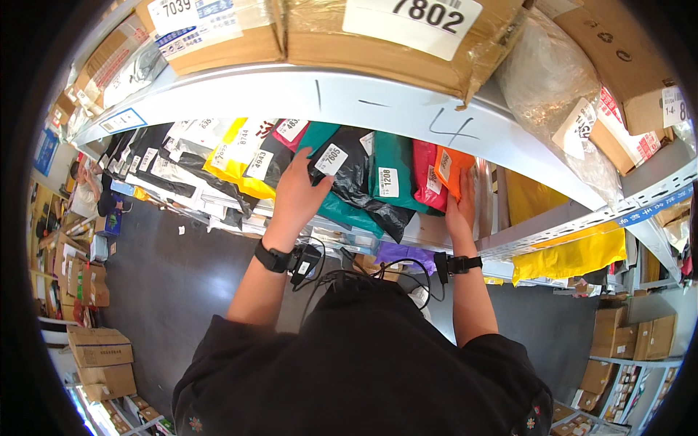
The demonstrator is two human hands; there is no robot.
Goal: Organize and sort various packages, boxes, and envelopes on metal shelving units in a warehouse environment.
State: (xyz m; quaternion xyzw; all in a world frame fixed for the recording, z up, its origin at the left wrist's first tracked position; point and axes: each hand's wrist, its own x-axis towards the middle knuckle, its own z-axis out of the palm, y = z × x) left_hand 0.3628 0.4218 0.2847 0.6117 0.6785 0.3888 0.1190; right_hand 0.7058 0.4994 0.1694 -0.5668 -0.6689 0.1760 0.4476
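My left hand (302, 193) reaches into a shelf row of plastic mailer bags, thumb and fingers spread at the left end of a labelled black mailer (354, 180). Its thumb touches near the white label. My right hand (462, 207) lies along the right side of an orange mailer (455, 166), fingers pointing up; whether it grips the bag is unclear. Between my hands stand a teal mailer (393, 155) and a pink mailer (424, 163), both labelled. Another teal mailer (349, 212) shows beneath the black one. Each wrist wears a black strap with a cabled device.
A white shelf beam (338, 98) crosses above my hands, bearing cardboard boxes (381, 49) and a bubble-wrapped parcel (551, 71). Left along the row lies a yellow mailer (240, 174). A metal upright (484, 196) stands right of my right hand. A person (84, 188) is at far left.
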